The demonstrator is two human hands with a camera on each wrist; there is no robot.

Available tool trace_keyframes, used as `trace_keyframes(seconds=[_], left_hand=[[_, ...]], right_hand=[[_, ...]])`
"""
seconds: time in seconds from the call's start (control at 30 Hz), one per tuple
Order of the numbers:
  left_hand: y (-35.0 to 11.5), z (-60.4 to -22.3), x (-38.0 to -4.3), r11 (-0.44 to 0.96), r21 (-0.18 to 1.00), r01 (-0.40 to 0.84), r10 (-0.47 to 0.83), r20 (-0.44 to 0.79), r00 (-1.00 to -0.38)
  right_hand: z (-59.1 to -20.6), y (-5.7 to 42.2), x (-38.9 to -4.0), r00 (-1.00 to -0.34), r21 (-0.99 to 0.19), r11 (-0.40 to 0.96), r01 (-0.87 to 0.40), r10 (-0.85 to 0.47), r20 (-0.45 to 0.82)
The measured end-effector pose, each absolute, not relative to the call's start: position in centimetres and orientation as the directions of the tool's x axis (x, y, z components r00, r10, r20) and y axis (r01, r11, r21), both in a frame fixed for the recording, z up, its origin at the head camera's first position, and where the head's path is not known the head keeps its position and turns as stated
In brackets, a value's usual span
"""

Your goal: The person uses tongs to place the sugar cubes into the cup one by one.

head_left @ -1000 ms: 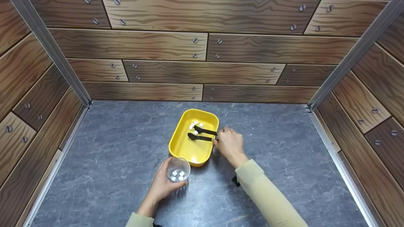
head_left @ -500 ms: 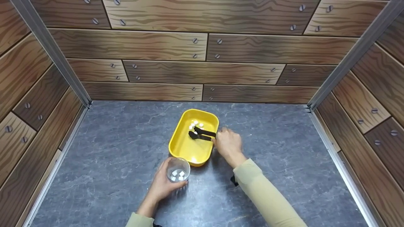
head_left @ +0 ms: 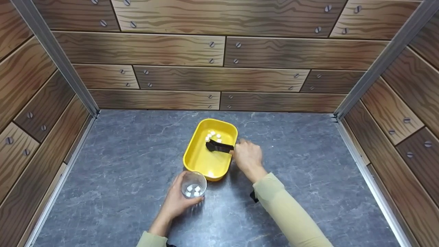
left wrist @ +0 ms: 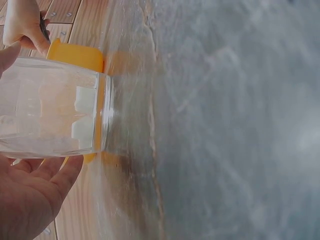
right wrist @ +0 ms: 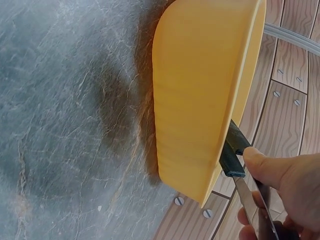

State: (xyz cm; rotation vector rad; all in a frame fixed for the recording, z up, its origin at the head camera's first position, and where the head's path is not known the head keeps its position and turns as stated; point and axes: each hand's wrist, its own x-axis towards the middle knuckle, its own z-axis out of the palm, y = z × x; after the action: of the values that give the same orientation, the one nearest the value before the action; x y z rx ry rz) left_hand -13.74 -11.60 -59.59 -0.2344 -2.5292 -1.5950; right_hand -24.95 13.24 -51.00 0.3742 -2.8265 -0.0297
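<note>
My left hand (head_left: pixel 175 197) grips a clear drinking glass (head_left: pixel 201 181) between thumb and fingers, and several white cubes (head_left: pixel 193 189) lie at its bottom. In the left wrist view the glass (left wrist: pixel 55 110) stands upright on the surface. Just behind it is a yellow tray (head_left: pixel 205 163), with several more white cubes (head_left: pixel 210 136) toward its far end. My right hand (head_left: pixel 248 156), at the tray's right rim, squeezes black-tipped tongs (head_left: pixel 221 146) that reach over the rim. Their tips are together inside the tray near the cubes; whether a cube is between them, I cannot tell.
The tray and glass are on a grey marbled surface (head_left: pixel 137 154). A plank-patterned wall (head_left: pixel 219 79) rises behind, with similar walls at both sides. Metal rails (head_left: pixel 370 193) run along the side edges.
The two tong arms, spread apart before, have come together over a white cube's place in the tray. My right hand has shifted slightly left; the left hand and glass stay put.
</note>
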Motion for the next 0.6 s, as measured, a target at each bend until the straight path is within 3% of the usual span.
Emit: trace_keyframes(seconds=[0.6], left_hand=[[-11.48, -59.38, -13.64, 0.433, 0.879, 0.197, 0.048, 0.196, -0.979]], right_hand=[[-50.96, 13.81, -24.87, -0.934, -0.008, 0.979, -0.204, -0.193, 0.302]])
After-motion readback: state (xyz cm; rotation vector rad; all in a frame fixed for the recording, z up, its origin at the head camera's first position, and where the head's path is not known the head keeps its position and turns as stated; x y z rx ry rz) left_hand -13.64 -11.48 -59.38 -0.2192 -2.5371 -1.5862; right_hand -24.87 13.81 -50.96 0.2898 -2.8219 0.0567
